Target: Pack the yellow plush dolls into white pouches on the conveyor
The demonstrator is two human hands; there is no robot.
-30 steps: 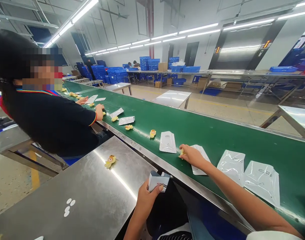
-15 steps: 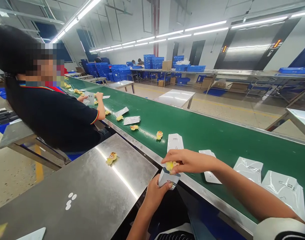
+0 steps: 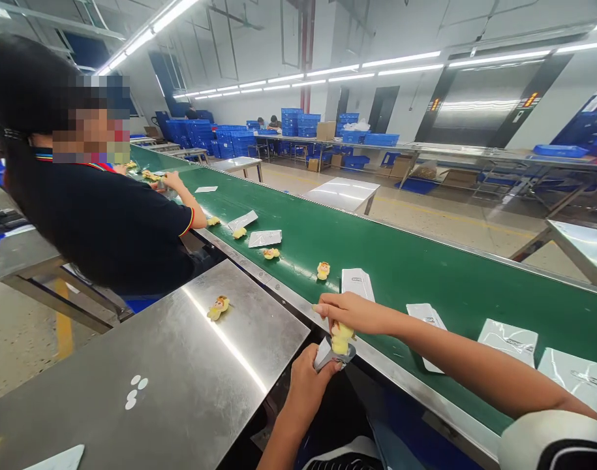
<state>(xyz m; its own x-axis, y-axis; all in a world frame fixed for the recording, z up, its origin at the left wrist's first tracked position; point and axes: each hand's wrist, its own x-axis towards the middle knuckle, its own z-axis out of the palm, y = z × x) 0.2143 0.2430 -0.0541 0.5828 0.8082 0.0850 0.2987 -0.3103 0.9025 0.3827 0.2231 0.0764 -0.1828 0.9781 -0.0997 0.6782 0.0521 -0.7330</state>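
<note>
My left hand [image 3: 312, 380] grips a small white foil pouch [image 3: 323, 354] whose mouth gapes upward. Above that mouth, my right hand [image 3: 350, 312] pinches a small yellow doll [image 3: 342, 339] by its upper part. The doll's lower end is at the pouch opening; how deep it sits is hard to see. Beyond my right hand a white pouch [image 3: 357, 283] lies flat on the green conveyor belt [image 3: 406, 267], and a second yellow doll [image 3: 323, 271] rests just left of it.
On the steel table [image 3: 181, 365] at left lie another yellow doll [image 3: 218, 308] and several white round stickers [image 3: 136, 391]. More pouches [image 3: 508, 341] are on the belt at right. A co-worker in a dark shirt [image 3: 117, 241] sits at the belt on the left.
My right hand has turned the doll more upright over the pouch mouth, and the pouch has tilted. Dolls and pouches on the belt have shifted rightward in view. The co-worker's hands have moved.
</note>
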